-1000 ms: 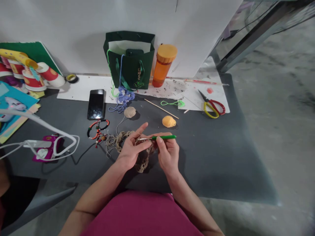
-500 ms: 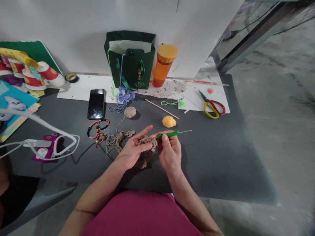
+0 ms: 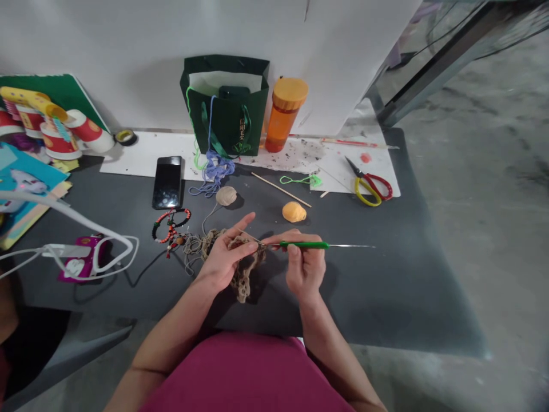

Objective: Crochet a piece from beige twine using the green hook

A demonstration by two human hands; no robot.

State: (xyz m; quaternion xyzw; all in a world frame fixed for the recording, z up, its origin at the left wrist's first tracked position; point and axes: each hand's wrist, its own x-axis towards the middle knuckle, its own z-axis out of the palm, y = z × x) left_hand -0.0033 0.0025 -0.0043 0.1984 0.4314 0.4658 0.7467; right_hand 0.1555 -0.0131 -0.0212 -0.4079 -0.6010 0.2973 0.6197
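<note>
My left hand grips a tan twine crochet piece, which hangs down below the fingers onto the dark mat. My right hand pinches a green-handled crochet hook level between thumb and fingers. Its left metal end reaches into the stitches by my left fingertips, and a thin metal shaft sticks out far to the right. A ball of tan twine lies beyond my left hand, with a strand trailing down towards the loose, tangled twine near the piece.
On the dark mat lie a beaded bracelet, a black phone, an orange shell and a wooden stick. Beyond them stand a green paper bag and an orange bottle. Red-and-yellow scissors lie on white paper.
The hook has slid rightward through my right hand's grip, its long metal shaft now showing to the right. My right hand has moved right, and the crochet piece hangs lower from my left hand.
</note>
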